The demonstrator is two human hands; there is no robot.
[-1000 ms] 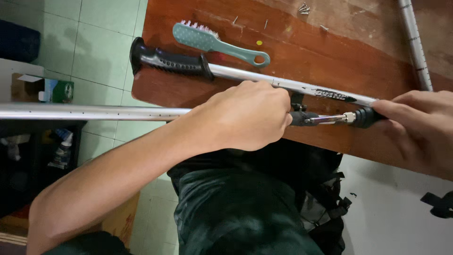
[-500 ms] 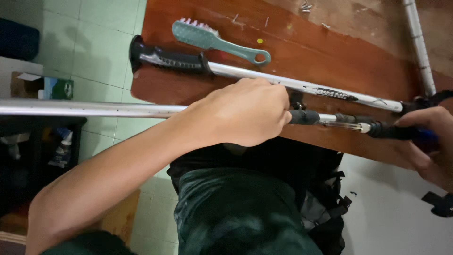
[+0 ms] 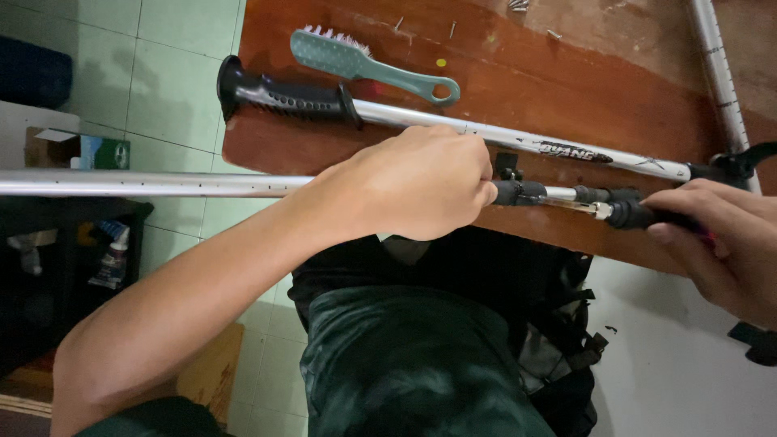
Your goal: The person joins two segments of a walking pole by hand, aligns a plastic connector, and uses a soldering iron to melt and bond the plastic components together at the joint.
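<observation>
Left hand [image 3: 417, 186] closed around a silver telescopic pole [image 3: 154, 184], the tube running out past the wrist over the tiled floor. Right hand [image 3: 720, 243] gripped on a dark tool handle [image 3: 639, 215], its tip meeting the pole's black clamp collar [image 3: 518, 192] just beside the left knuckles. Beyond both hands, on the brown wooden table [image 3: 599, 97]: a second pole with black grip [image 3: 283, 95], then a teal brush [image 3: 364, 63].

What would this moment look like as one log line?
left hand: grips silver pole | right hand: holds black-handled tool at pole's collar | table: second pole, teal brush
</observation>
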